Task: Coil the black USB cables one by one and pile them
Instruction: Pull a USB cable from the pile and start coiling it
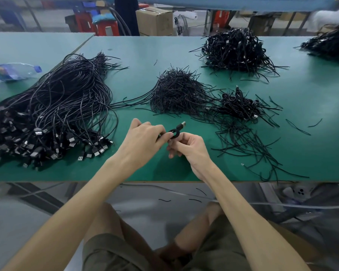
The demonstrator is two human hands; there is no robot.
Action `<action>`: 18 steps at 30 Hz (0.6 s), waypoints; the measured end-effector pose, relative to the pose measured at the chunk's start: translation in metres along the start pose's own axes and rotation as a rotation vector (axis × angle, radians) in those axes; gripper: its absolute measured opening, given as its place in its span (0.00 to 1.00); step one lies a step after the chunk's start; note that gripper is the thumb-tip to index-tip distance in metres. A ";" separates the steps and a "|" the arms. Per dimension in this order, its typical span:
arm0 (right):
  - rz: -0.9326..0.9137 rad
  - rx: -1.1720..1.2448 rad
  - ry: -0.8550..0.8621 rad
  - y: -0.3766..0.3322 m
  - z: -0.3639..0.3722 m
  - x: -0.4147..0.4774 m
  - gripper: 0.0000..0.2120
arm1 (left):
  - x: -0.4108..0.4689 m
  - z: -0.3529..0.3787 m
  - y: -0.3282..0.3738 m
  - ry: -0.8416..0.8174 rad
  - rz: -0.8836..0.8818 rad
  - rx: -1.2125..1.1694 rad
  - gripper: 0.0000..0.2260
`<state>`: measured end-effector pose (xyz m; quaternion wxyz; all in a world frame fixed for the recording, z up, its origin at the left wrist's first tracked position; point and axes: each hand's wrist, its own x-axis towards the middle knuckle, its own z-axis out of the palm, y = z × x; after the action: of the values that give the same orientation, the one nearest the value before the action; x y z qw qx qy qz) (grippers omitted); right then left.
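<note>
The small coil of black USB cable (174, 132) sat between your two hands, held just above the green surface (164, 169) near its front edge, its metal plug (182, 124) poking up and away from you. Your left hand (143, 137) pinched one side of the coil with curled fingers (161, 132). Your right hand (192, 148) gripped the other side, thumb on top and the rest curled underneath. Whether a tie was already round it could not be told.

The likely failure was the coil springing open: if either pinch had eased before the loops were secured, the stiff cable would probably have unwound. Working so near the edge, a slip could also have sent it to the floor. The pile of coiled cables (241, 106) lay just beside the heap of ties (176, 92), with loose ties straying between them, so a careless toss risked tangling the two. The big bundle of uncoiled cables (57, 106) lay well apart on your left.

A plastic bottle (14, 71) lay on its side at the far left, blue cap on; what it held was unclear. A cardboard box (155, 20) stood behind the surface, its contents out of sight.
</note>
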<state>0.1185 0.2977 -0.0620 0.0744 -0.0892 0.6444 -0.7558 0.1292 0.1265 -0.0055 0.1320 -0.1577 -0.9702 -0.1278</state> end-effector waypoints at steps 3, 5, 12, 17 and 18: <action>-0.006 0.002 0.012 0.000 0.000 0.001 0.06 | 0.000 0.001 0.016 0.033 -0.064 -0.024 0.14; -0.013 0.007 0.009 0.000 0.000 0.000 0.07 | -0.002 0.003 0.026 0.036 -0.107 -0.077 0.14; -0.053 0.005 -0.016 0.001 0.002 -0.001 0.09 | 0.001 0.004 0.040 -0.066 -0.304 -0.217 0.15; -0.071 0.021 0.052 0.002 0.002 -0.001 0.06 | 0.007 0.005 0.041 -0.106 -0.300 -0.242 0.15; -0.070 0.027 0.069 0.002 0.002 -0.001 0.05 | 0.007 0.004 0.039 -0.111 -0.280 -0.253 0.15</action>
<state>0.1197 0.2960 -0.0638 0.0269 -0.0846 0.6328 -0.7692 0.1353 0.1657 0.0005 0.0385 -0.0431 -0.9647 -0.2570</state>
